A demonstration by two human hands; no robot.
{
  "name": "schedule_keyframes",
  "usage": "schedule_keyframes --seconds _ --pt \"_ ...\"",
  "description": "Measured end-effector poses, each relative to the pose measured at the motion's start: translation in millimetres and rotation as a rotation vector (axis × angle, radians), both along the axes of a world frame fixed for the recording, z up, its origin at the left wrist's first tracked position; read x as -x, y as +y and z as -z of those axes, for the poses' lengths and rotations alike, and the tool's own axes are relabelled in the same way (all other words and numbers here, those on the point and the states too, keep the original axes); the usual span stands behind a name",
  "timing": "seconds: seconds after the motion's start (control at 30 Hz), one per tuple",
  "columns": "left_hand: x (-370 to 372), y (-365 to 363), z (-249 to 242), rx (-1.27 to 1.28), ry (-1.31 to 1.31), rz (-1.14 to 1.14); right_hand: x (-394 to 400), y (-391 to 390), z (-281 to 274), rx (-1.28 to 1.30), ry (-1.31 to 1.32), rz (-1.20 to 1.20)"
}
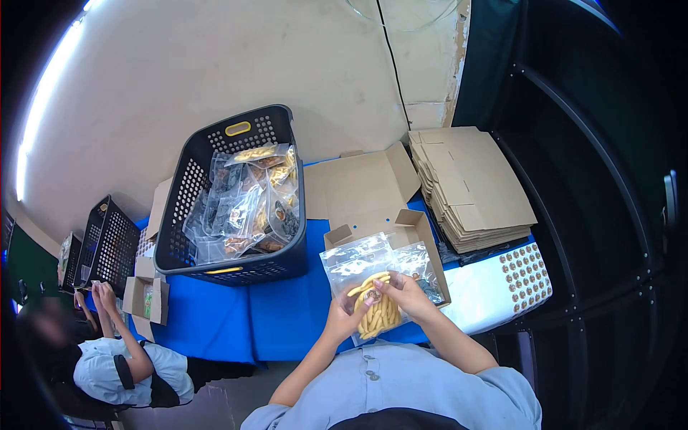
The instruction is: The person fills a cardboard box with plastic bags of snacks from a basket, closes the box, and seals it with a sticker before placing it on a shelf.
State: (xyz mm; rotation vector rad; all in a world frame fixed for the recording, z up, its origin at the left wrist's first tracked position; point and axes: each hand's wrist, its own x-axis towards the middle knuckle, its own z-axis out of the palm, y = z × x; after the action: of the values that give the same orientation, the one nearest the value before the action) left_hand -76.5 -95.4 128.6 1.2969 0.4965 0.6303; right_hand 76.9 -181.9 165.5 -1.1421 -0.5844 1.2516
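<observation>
Blue table (287,315), hands (373,304) holding snack bag (362,276)

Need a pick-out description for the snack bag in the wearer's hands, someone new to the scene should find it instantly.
Start at the blue table and find the open cardboard box just right of the big dark basket. In front of that box, the left hand and right hand hold a clear bag. It alone shows long yellow sticks; the basket's bags hold darker mixed snacks.

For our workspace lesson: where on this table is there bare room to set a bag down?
Bare blue table cover lies between the black basket and the left hand. The white sticker sheet offers room right of the open box. The stack of flat cartons and that box crowd the rear right.
</observation>
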Motion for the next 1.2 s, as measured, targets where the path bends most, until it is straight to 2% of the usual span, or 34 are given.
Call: schedule_keyframes --seconds 0.07,0.13,0.33,0.4,0.43,0.5,0.57,0.63,0.7,0.77,0.8,0.87,0.9,0.93,1.0,1.07,1.2 --pt "0.5 2.8 5.3 0.007 -0.002 -0.014 -1.7 -0.2 0.1 0.043 0.008 0.017" --pt "1.3 5.2 8.6 0.019 -0.003 -0.029 0.2 -3.3 1.3 -0.088 -0.083 -0.107" --pt "3.5 15.0 15.8 0.260 0.018 -0.043 -0.7 -4.1 15.5 0.033 0.010 -0.024" --pt "5.6 15.5 9.3 0.103 0.065 0.054 -0.1 -7.5 5.1 -0.020 -0.025 -0.054" --pt "4.8 9.2 1.3 0.104 0.065 0.055 -0.5 -8.2 0.2 -0.074 -0.062 -0.084" --pt "1.4 -6.5 -14.5 -0.036 0.080 0.107 -6.2 -6.6 1.9 -0.046 -0.100 -0.040" --pt "0.5 -6.5 -16.6 -0.063 0.069 0.166 -13.4 -7.2 8.0 -0.020 -0.139 0.007" --pt "-2.2 -5.9 -21.3 -0.117 0.046 0.283 -19.7 -8.4 10.5 0.028 0.074 0.092" --pt "1.0 0.1 -21.6 -0.091 0.117 0.320 -20.7 -12.7 3.9 0.024 0.064 0.133" --pt "3.4 11.0 -6.3 -0.230 0.120 0.450 -20.9 -15.2 -2.5 0.011 0.059 0.216" --pt "5.1 14.4 -20.3 -0.254 0.196 0.485 -20.1 -15.6 -0.7 0.012 0.059 0.212" --pt "7.5 18.4 -18.1 -0.221 0.179 0.448 -16.9 -18.0 6.5 0.016 -0.108 0.129" --pt "7.2 19.6 -19.8 -0.190 0.163 0.415 -14.3 -18.3 8.0 0.015 -0.111 0.122" --pt "6.9 17.6 -28.8 -0.160 0.120 0.281 -9.6 -17.8 9.6 -0.017 -0.167 0.103" --pt "7.0 24.6 -23.4 -0.160 0.169 0.193 -0.1 -16.1 10.8 -0.089 -0.265 0.070" --pt "4.8 24.0 -18.4 -0.216 0.175 0.014 3.5 -15.5 16.1 -0.042 -0.297 0.094" --pt "10.9 26.0 -20.2 -0.207 0.136 0.049 5.1 -15.8 16.3 0.035 -0.434 0.152"
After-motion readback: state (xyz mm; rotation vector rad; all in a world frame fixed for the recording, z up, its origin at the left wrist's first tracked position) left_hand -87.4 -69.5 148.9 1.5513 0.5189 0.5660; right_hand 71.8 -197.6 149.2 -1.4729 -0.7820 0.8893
